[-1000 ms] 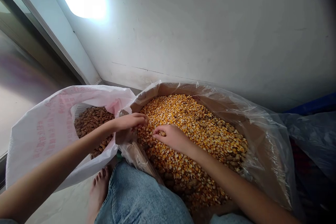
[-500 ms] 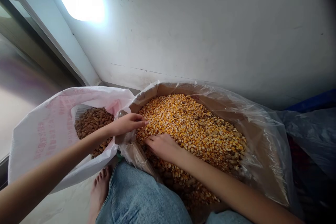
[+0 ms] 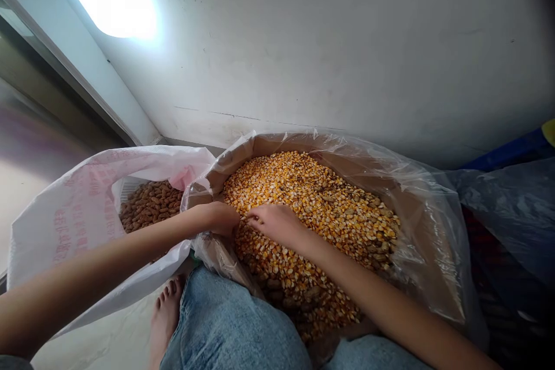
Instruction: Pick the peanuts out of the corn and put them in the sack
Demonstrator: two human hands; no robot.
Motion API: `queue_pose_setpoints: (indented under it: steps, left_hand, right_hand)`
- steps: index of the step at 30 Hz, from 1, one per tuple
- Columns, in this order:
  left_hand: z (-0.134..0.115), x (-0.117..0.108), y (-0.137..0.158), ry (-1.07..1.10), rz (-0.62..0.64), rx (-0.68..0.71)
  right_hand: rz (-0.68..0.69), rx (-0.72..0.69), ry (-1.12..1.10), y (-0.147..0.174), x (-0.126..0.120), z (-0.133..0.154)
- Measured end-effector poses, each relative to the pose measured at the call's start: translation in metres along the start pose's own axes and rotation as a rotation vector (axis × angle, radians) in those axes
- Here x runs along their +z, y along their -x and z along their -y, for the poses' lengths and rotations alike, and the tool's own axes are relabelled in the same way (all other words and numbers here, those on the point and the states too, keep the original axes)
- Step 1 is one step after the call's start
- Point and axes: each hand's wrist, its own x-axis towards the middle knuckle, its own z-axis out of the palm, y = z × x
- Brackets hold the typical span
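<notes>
Yellow corn kernels (image 3: pixel 312 208) fill a cardboard box lined with a clear plastic bag (image 3: pixel 429 231). Unshelled peanuts (image 3: pixel 381 245) lie mixed among them, mostly at the right and near side. My left hand (image 3: pixel 224 218) reaches over the box's left edge, its fingers bent down at the corn and hidden behind the hand. Just to its right, my right hand (image 3: pixel 280 222) hovers low over or rests on the kernels, fingertips curled together towards the left hand. Whatever they pinch is too small to tell.
A white woven sack (image 3: pixel 39 243) with pink print stands open on the left, holding brown nuts (image 3: pixel 151 205). My bare foot (image 3: pixel 167 315) and denim-covered knee (image 3: pixel 234 324) are close in front. Behind is a pale wall (image 3: pixel 325 40); a blue object (image 3: pixel 511 150) lies right.
My left hand has turned down and lowered towards the corn. The right hand has risen slightly and moved a little right. The view has shifted slightly.
</notes>
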Motion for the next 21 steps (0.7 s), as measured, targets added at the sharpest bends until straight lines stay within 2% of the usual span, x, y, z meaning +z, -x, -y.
queue_pose_setpoints:
  steps: [3,5,7,8,9,11,13,15,17,18,20,21]
  left_hand:
    - [0.001,0.001,-0.007,0.064,0.025,0.036]
    - [0.006,-0.002,-0.007,0.197,0.084,0.099]
    - [0.012,-0.007,-0.002,0.426,0.133,0.17]
    - [0.015,-0.009,0.001,0.567,0.146,0.183]
    - [0.019,-0.011,0.005,0.718,0.149,0.177]
    - [0.027,-0.012,0.012,1.047,0.157,0.15]
    - [0.033,-0.011,0.017,1.338,0.156,0.156]
    - [0.037,-0.01,0.019,1.522,0.107,0.193]
    - [0.037,-0.011,0.018,1.599,0.023,0.199]
    - [0.036,-0.011,0.018,1.608,-0.024,0.19]
    - [0.033,-0.012,0.016,1.559,-0.105,0.152]
    - [0.032,-0.012,0.016,1.494,-0.136,0.126]
  right_hand:
    - [-0.125,0.124,-0.64,0.008,-0.021,-0.018]
    - [-0.145,0.184,-1.037,0.014,-0.031,-0.026]
    - [-0.085,0.214,-1.254,0.021,-0.035,-0.027]
    - [-0.027,0.219,-1.26,0.023,-0.035,-0.025]
    - [0.037,0.208,-1.194,0.025,-0.032,-0.021]
    - [0.13,0.122,-0.901,0.028,-0.021,-0.01]
    - [0.156,-0.037,-0.48,0.029,-0.006,0.002]
    - [0.18,-0.192,-0.05,0.029,0.011,0.011]
    - [0.224,-0.298,0.256,0.03,0.024,0.016]
    - [0.242,-0.333,0.334,0.03,0.029,0.017]
    - [0.244,-0.35,0.341,0.031,0.031,0.018]
    - [0.217,-0.322,0.271,0.031,0.028,0.017]
